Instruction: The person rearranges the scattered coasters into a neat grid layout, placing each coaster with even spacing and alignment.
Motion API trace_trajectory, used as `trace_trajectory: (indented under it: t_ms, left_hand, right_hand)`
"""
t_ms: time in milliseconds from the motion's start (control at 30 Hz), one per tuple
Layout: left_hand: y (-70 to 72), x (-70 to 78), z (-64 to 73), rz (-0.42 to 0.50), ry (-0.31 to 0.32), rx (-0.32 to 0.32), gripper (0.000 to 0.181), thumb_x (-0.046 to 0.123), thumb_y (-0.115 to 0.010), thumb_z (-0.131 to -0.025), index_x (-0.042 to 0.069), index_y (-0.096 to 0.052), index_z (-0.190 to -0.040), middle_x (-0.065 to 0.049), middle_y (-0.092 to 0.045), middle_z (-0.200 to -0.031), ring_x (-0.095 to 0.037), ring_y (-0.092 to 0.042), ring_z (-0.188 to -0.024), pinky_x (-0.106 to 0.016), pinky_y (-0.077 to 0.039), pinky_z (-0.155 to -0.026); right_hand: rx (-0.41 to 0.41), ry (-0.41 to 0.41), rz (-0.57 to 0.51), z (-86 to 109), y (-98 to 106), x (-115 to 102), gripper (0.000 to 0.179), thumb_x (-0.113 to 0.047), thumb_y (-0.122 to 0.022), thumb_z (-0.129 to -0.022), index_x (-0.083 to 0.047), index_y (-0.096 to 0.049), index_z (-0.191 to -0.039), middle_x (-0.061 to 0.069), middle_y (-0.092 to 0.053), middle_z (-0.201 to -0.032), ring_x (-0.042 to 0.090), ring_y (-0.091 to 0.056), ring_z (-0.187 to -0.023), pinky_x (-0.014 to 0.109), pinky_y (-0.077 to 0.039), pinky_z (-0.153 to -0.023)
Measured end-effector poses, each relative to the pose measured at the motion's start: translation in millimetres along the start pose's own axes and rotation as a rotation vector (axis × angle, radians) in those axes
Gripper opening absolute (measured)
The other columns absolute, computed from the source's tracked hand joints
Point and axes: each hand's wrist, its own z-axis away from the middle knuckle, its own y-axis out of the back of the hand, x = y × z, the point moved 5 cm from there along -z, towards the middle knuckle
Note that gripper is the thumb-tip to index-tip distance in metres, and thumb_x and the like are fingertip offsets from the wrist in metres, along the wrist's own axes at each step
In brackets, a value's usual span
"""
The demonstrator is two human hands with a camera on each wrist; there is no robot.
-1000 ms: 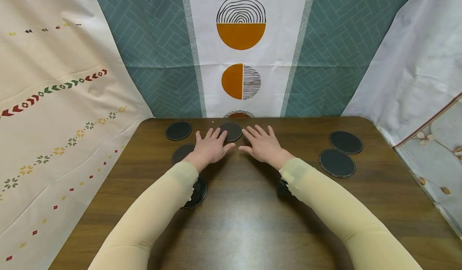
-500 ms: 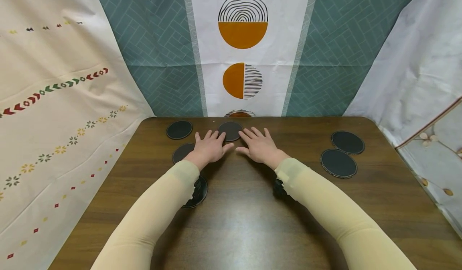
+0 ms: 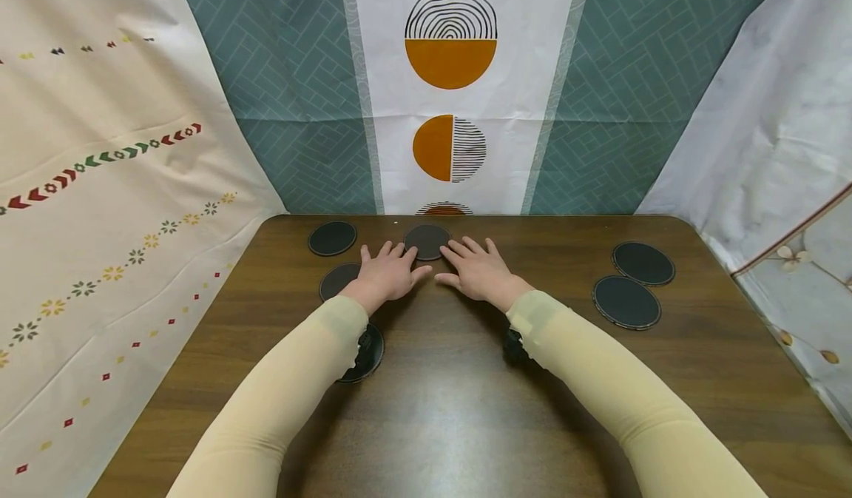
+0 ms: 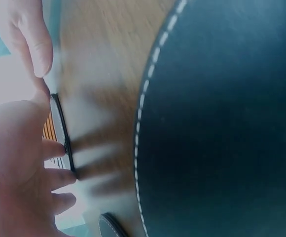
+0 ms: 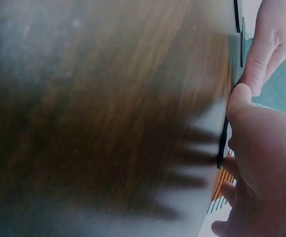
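A dark round disc (image 3: 426, 240) lies near the far edge of the brown table (image 3: 452, 379). The left hand (image 3: 384, 274) and right hand (image 3: 484, 271) flank it, fingers spread and extended, index fingertips at its rim (contact is hard to tell). Three similar discs (image 3: 332, 238) lie leftward, two further discs (image 3: 626, 303) rightward.
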Motion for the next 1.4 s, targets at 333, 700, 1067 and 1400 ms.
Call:
trace_trajectory:
  t_ms: [333, 700, 1067, 1400]
  left_hand:
    - [0.0, 12.6, 0.4, -0.013, -0.03, 0.006, 0.08, 0.071, -0.027, -0.114, 0.021, -0.035, -0.175, -0.012, -0.03, -0.18, -0.037, -0.02, -0.168, -0.075, -0.01, -0.128]
    - [1.0, 30.0, 6.7, -0.065, -0.089, 0.022, 0.076, 0.069, -0.026, -0.115, 0.024, -0.039, -0.174, -0.008, -0.035, -0.178, -0.036, -0.024, -0.167, -0.074, -0.013, -0.129]
    - [-0.7, 46.9, 14.8, -0.106, -0.138, 0.023, 0.076, 0.071, -0.027, -0.113, 0.026, -0.04, -0.173, -0.006, -0.037, -0.178, -0.034, -0.026, -0.166, -0.074, -0.013, -0.129]
    - [0.7, 62.4, 24.0, -0.13, -0.193, 0.034, 0.077, 0.072, -0.028, -0.113, 0.026, -0.043, -0.172, -0.005, -0.04, -0.176, -0.031, -0.029, -0.165, -0.073, -0.013, -0.129]
  right_hand:
    - [-0.005, -0.003, -0.002, 7.0, -3, 9, 0.078, -0.067, -0.038, -0.114, -0.019, -0.035, -0.175, 0.007, -0.03, -0.18, 0.034, -0.02, -0.168, 0.068, -0.014, -0.131]
    - [-0.016, 0.016, -0.004, 32.0, -3, 22, 0.077, -0.065, -0.042, -0.114, -0.018, -0.036, -0.175, 0.009, -0.031, -0.18, 0.036, -0.021, -0.168, 0.069, -0.014, -0.131]
    - [0.007, 0.038, -0.023, 53.5, -9, 34, 0.077, -0.063, -0.047, -0.114, -0.016, -0.039, -0.174, 0.012, -0.034, -0.178, 0.037, -0.023, -0.167, 0.071, -0.016, -0.13]
    - [0.04, 0.063, -0.022, 78.4, -7, 39, 0.076, -0.06, -0.054, -0.113, -0.012, -0.042, -0.171, 0.015, -0.038, -0.176, 0.04, -0.028, -0.165, 0.072, -0.022, -0.128]
